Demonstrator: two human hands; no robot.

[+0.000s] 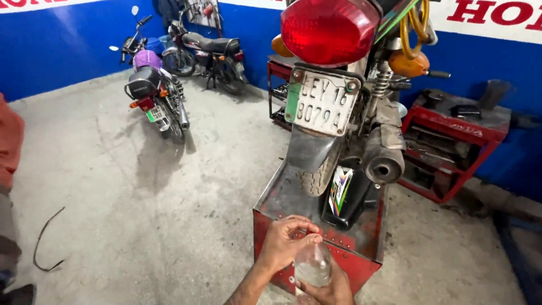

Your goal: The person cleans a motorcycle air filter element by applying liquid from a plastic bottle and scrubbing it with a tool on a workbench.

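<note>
- Bottle (313,264): clear, held low in front of the red stand (361,257).
- Right hand (327,289) grips its base; left hand (285,243) pinches the top.
- Step, likely: working the cap; top hidden by fingers.
- Next: a steady base grip and bottle kept upright.

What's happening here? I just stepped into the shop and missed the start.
A person stands behind a motorcycle raised on a red stand. The right hand holds a small clear bottle from below, and the left hand grips its top. Two other motorcycles are parked by the blue wall, and a red tool cart sits to the right.
</note>
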